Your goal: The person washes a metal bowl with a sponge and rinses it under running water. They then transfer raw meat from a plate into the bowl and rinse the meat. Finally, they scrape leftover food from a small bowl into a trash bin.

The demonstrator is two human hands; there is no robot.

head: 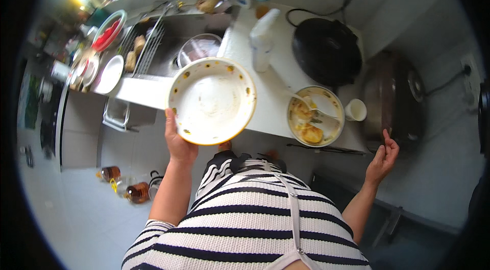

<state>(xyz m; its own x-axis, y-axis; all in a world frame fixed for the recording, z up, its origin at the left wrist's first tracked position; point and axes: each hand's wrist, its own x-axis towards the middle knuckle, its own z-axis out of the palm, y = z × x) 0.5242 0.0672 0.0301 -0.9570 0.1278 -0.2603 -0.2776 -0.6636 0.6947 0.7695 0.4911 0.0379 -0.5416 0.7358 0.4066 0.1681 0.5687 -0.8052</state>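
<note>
My left hand (182, 143) grips the rim of a white shallow dish (210, 103) with a yellow edge and a small printed pattern. The dish is tilted towards me and bears faint marks but no food. My right hand (383, 159) holds nothing; its index finger is extended at the edge of a dark brown countertop appliance (394, 97). Whether the fingertip touches it, I cannot tell. Between my hands, a similar dish (334, 132) on the counter contains pieces of yellowish food (311, 133) and a white spoon (323, 113).
A white cup (356, 110) stands between the food dish and the appliance. Behind are a black round electric pan (327, 51) and a white bottle (262, 42). At left, the sink (172, 34) contains a clear bowl (199, 48). Several bottles (138, 192) stand on the floor.
</note>
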